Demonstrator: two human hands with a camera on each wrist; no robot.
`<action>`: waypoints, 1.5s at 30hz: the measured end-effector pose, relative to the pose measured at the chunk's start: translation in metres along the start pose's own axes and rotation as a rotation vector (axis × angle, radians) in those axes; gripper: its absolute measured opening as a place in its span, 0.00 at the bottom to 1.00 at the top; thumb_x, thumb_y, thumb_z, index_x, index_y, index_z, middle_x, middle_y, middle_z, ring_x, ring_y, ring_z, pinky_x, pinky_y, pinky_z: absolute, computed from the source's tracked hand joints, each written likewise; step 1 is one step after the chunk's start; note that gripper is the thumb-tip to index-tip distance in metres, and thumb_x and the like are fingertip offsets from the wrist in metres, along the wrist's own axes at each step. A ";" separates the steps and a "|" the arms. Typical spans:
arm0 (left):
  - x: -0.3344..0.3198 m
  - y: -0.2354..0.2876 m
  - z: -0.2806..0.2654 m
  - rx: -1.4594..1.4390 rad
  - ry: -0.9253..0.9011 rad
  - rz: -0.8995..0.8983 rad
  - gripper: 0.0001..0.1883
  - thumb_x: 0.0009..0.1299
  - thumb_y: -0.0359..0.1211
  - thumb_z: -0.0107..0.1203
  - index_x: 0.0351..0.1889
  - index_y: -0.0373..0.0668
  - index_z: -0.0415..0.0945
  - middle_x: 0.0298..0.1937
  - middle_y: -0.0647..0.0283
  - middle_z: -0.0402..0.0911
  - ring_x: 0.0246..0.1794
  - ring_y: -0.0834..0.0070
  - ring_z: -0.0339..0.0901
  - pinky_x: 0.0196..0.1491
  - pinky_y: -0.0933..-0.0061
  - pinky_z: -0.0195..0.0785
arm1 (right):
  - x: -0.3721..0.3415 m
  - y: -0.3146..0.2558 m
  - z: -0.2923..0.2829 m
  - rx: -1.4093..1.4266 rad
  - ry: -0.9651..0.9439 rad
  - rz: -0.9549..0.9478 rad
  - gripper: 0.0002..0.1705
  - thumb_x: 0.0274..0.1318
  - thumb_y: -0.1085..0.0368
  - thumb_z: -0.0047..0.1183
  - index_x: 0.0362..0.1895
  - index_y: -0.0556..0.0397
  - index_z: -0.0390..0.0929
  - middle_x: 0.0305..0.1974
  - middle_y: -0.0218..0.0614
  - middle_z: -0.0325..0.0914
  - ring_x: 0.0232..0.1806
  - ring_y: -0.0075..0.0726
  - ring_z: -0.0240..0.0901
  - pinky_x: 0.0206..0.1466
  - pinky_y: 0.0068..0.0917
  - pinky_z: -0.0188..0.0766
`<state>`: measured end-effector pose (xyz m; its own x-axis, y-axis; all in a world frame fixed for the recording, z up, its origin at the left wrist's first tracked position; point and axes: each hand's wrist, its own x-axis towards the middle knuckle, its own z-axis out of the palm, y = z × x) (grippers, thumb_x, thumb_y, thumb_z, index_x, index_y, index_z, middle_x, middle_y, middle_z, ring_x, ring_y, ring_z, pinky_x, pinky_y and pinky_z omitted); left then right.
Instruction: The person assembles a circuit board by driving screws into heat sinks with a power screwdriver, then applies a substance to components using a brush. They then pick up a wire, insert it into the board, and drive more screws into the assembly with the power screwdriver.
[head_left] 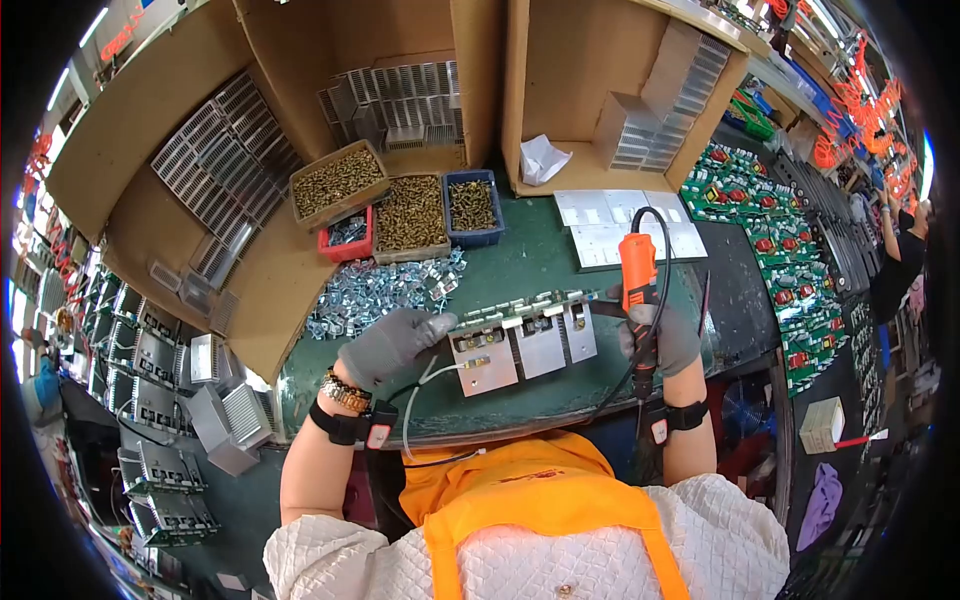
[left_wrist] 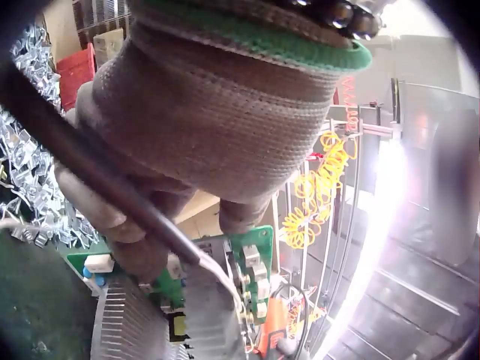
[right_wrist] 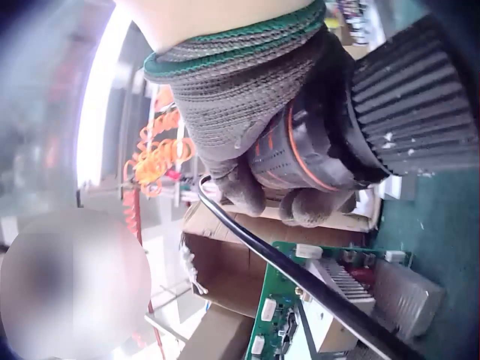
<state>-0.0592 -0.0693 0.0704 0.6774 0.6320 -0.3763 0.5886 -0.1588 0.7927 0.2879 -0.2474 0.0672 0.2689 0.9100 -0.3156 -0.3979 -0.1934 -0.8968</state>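
Observation:
My gloved left hand point(head_left: 388, 345) grips the left end of a green circuit board point(head_left: 522, 308), its fingers over the board's edge in the left wrist view. Silver heat sinks point(head_left: 541, 350) are fixed along the board, and it is held tilted above the green bench. A cable with a white end point(head_left: 432, 373) runs from the board past the left wrist. In my gloved right hand point(head_left: 675, 342) is an orange and black electric screwdriver point(head_left: 638, 265), gripped round its dark body point(right_wrist: 300, 150). The right hand is close by the board's right end.
Loose metal clips point(head_left: 385, 290) lie behind the left hand. Bins of brass-coloured screws point(head_left: 410, 212) stand beyond them. Cardboard boxes point(head_left: 485, 60) with heat sinks line the back. Flat silver plates point(head_left: 625, 240) lie at the back right, and more circuit boards point(head_left: 800, 290) fill the right side.

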 end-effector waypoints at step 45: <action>0.131 -0.059 -0.178 0.685 0.950 0.056 0.11 0.66 0.36 0.51 0.41 0.44 0.80 0.42 0.49 0.82 0.45 0.50 0.79 0.49 0.55 0.71 | -0.099 -0.028 0.003 -0.456 0.087 -0.494 0.32 0.38 0.82 0.57 0.53 0.56 0.70 0.46 0.45 0.81 0.27 0.19 0.73 0.30 0.20 0.71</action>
<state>-0.0834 0.1582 0.0596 0.2786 0.8779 0.3894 0.8793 -0.3962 0.2642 0.2694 -0.3312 0.1244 0.4013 0.9021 0.1586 0.1943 0.0853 -0.9772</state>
